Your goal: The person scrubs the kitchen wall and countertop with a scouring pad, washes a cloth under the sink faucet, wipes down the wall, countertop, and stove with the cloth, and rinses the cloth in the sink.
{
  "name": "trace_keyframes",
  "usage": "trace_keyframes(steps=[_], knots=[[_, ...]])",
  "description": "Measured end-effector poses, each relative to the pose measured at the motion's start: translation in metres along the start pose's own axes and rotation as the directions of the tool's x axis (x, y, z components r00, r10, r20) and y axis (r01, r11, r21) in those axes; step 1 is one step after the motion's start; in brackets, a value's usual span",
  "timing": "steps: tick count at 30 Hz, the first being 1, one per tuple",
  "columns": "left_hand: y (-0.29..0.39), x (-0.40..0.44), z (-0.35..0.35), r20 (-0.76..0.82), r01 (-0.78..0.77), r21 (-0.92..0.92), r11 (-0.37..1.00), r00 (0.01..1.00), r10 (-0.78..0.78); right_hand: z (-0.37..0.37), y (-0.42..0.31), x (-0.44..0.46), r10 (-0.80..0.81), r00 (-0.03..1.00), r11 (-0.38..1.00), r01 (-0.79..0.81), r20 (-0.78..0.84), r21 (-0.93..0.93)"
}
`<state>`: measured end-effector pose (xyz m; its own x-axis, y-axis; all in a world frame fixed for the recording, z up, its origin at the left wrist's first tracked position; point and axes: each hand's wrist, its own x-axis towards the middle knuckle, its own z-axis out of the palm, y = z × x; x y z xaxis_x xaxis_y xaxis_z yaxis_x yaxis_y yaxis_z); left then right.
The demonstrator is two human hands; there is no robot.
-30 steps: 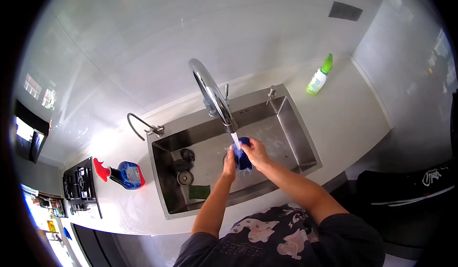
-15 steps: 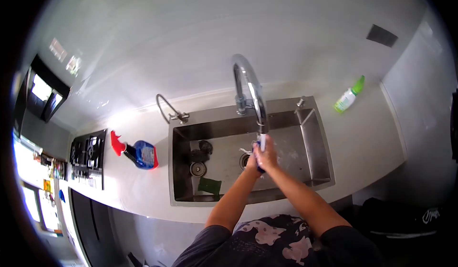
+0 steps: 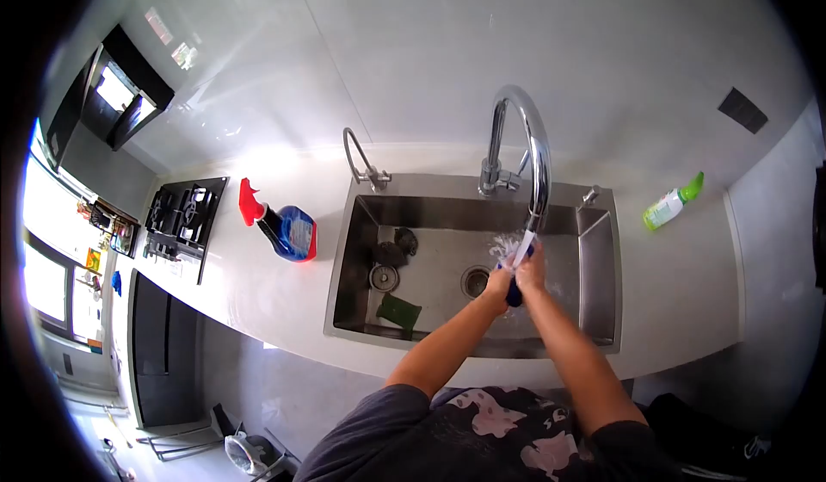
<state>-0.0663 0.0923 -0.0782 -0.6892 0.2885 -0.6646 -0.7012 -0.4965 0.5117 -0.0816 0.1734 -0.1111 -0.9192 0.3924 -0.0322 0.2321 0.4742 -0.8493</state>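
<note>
Leftward, a green pad (image 3: 399,312) lay at eight o'clock from the drain (image 3: 476,282); at its three, the left hand (image 3: 497,287) clasped a blue item (image 3: 514,294) with the right hand (image 3: 533,272) under running water (image 3: 522,247) whose force could loosen their hold.

In and around the sink (image 3: 430,186)
Left, spray bottle (image 3: 293,233), then stove (image 3: 187,219); right, second bottle (image 3: 664,209); at back, tap (image 3: 541,170); inside, pad (image 3: 398,312).

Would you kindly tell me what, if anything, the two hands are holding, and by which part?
The left hand and right hand hold a dark blue item between them; which part they grip cannot be told.
</note>
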Motion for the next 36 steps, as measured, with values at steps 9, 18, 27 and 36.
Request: trace_keyframes(steps=[9, 18, 27, 36], knots=[[-0.003, 0.042, -0.034, 0.014, 0.167, 0.066, 0.984, 0.986, -0.168, 0.004, -0.043, -0.053, -0.267, 0.963, 0.962, 0.268, 0.021, -0.054], [0.013, 0.010, -0.060, 0.087, -0.269, 0.827, 0.494, 0.929, 0.360, -0.015, -0.008, -0.028, -0.079, 0.997, 0.997, 0.078, 0.014, 0.025], [0.067, -0.037, -0.034, 0.397, -0.520, 0.824, 0.225, 0.814, 0.424, -0.059, -0.037, -0.030, -0.385, 0.919, 0.914, 0.392, 0.086, -0.107], [0.058, -0.017, -0.033, 0.626, -0.808, 0.574, 0.129, 0.535, 0.567, -0.070, -0.056, -0.035, -0.215, 0.948, 0.976, 0.202, 0.236, 0.080]])
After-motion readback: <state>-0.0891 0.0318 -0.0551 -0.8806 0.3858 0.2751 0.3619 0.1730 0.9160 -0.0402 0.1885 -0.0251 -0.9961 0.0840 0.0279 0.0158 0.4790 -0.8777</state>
